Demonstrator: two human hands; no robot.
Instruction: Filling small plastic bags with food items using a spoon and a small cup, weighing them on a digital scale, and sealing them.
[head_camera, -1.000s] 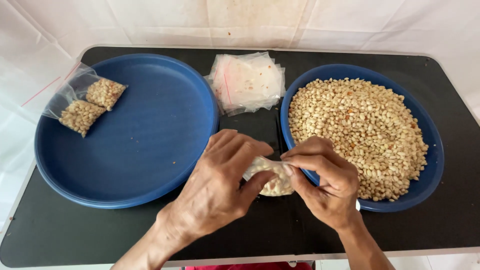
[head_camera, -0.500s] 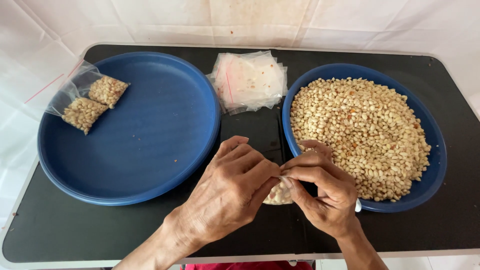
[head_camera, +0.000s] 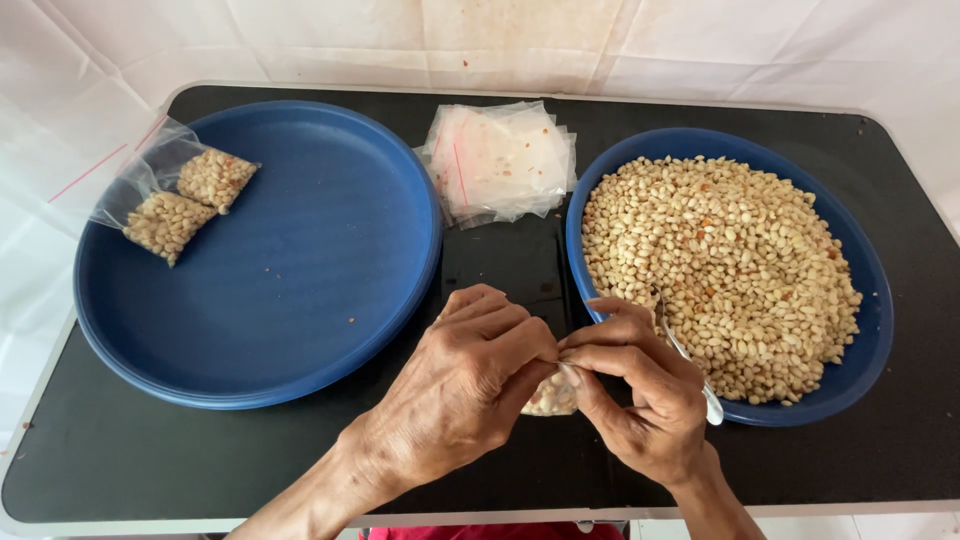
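Head view: two hands pinch a small bag of peanuts over a black table.

From the left, two filled bags (head_camera: 183, 200) lie on the big blue plate (head_camera: 300, 300); empty clear bags (head_camera: 500, 160) sit behind. The left hand (head_camera: 460, 390) and right hand (head_camera: 640, 395) both clamp the small peanut bag (head_camera: 553, 395) between the plates, beside the blue bowl (head_camera: 872, 330) heaped with peanuts (head_camera: 720, 260), where a spoon (head_camera: 690, 365) rests.
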